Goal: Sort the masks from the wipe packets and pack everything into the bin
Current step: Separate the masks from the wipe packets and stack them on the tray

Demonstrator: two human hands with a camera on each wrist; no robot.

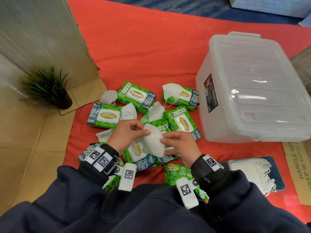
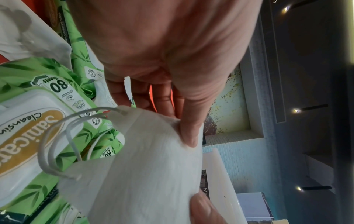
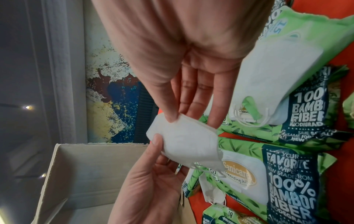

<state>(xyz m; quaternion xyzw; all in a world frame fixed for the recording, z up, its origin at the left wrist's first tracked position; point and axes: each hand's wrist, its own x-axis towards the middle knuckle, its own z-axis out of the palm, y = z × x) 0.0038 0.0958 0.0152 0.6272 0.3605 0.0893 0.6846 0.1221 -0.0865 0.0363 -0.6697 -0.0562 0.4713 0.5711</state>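
Observation:
Both hands hold one folded white mask point(image 1: 154, 142) low over the pile. My left hand point(image 1: 143, 131) pinches its upper left edge, thumb on top point(image 2: 189, 133). My right hand point(image 1: 165, 138) pinches the right edge between thumb and fingers point(image 3: 191, 121). The mask's ear loops point(image 2: 55, 145) hang free. Under and around the hands lie several green wipe packets point(image 1: 136, 95) with loose white masks point(image 1: 171, 90) on and between them. A clear plastic bin point(image 1: 223, 115) stands at the right with its lid on. Several masks sit stacked point(image 1: 252, 172) on a dark pad at lower right.
Everything lies on a red cloth point(image 1: 143, 47). A small potted plant point(image 1: 48, 88) stands at the left on flattened cardboard point(image 1: 33, 140), beside an upright cardboard wall point(image 1: 42, 31). A printed cardboard sheet point(image 1: 299, 174) lies at the right edge.

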